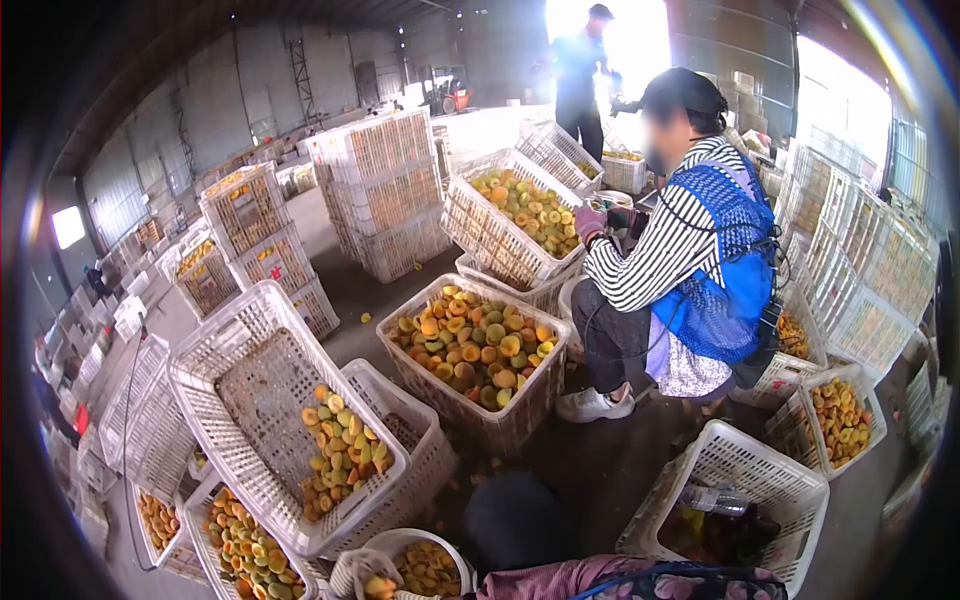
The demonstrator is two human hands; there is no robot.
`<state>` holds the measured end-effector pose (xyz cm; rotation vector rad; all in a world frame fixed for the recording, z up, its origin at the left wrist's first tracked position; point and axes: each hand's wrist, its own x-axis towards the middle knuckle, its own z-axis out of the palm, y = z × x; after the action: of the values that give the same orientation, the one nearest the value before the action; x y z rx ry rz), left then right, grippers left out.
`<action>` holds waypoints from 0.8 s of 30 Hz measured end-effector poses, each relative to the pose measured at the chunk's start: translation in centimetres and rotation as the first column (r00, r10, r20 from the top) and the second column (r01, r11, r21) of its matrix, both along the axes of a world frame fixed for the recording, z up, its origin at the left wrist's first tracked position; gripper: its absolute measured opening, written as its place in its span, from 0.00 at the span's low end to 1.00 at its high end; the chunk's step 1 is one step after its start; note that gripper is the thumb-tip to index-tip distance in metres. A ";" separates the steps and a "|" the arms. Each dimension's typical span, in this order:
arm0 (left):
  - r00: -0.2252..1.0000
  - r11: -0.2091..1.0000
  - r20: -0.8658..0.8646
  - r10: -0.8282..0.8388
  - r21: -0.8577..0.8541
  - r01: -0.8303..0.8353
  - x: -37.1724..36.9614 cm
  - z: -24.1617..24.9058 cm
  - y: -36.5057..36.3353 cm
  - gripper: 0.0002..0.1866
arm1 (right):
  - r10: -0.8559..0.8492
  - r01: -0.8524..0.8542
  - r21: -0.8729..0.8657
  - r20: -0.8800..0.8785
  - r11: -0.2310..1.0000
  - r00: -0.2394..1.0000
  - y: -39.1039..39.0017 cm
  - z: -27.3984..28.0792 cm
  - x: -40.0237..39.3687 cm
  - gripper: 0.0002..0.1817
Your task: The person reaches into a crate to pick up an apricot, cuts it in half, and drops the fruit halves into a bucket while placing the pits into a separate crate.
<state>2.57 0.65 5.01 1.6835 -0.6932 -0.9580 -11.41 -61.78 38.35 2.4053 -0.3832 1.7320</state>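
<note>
Nearest item, bottom centre of the frame: a patterned sleeve [620,580] of the wearer, and left of it a gloved hand [362,577], apparently the left hand, at the rim of a round white tub [440,548] holding halved apricots; an apricot [378,587] sits at the glove's fingers, which look curled on it, though the frame edge cuts the grip too short to be sure. Right hand: not in view, so its fingers cannot be told. Lower left: a white lattice crate [250,385] propped tilted on a second crate [425,450], its fruit slid to the low end, probably so that it rolls within reach. Left of the tub: another crate of apricots [245,550]. Centre: a full crate of whole apricots [478,348] standing level on the floor. Beyond it, upper centre: a tilted crate [520,215] leaning toward a seated co-worker [690,270] in a striped top and blue apron, whose gloved hand [590,222] is raised beside that crate, evidently for the same easy reach. Lower right: a crate [740,480] holding a plastic bottle [715,498]. Upper left: stacked crates [385,190]. Top centre: a standing person [580,70] in the bright doorway.
</note>
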 end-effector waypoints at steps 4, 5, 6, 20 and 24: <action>0.535 0.379 -0.472 0.701 -0.390 -0.839 4.0 -5.5 3.9 0.13 | -0.261 0.264 -0.132 0.034 0.956 0.965 -12.0 1.0 1.1 0.14; 0.403 0.148 -0.630 0.664 -0.417 -0.897 6.0 -6.6 4.7 0.13 | -0.286 0.288 -0.149 0.036 0.946 0.958 -13.8 0.7 1.2 0.14; 0.331 0.001 -0.723 0.607 -0.415 -0.910 8.1 -7.5 5.2 0.12 | -0.312 0.314 -0.178 0.043 0.932 0.949 -15.3 0.3 1.4 0.15; 0.733 0.721 -0.021 0.680 0.200 -0.664 24.8 -23.3 4.7 0.11 | -0.423 0.435 -0.304 0.107 0.848 0.900 -24.0 -1.6 1.9 0.22; 0.763 0.779 -0.159 0.626 0.161 -0.605 25.5 -22.2 4.3 0.10 | -0.347 0.347 0.009 0.018 0.938 0.938 -21.4 -0.9 2.2 0.22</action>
<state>28.05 4.93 -17.23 1.7025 0.0746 -0.6715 -9.20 -83.13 37.40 2.1605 -0.7646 1.5953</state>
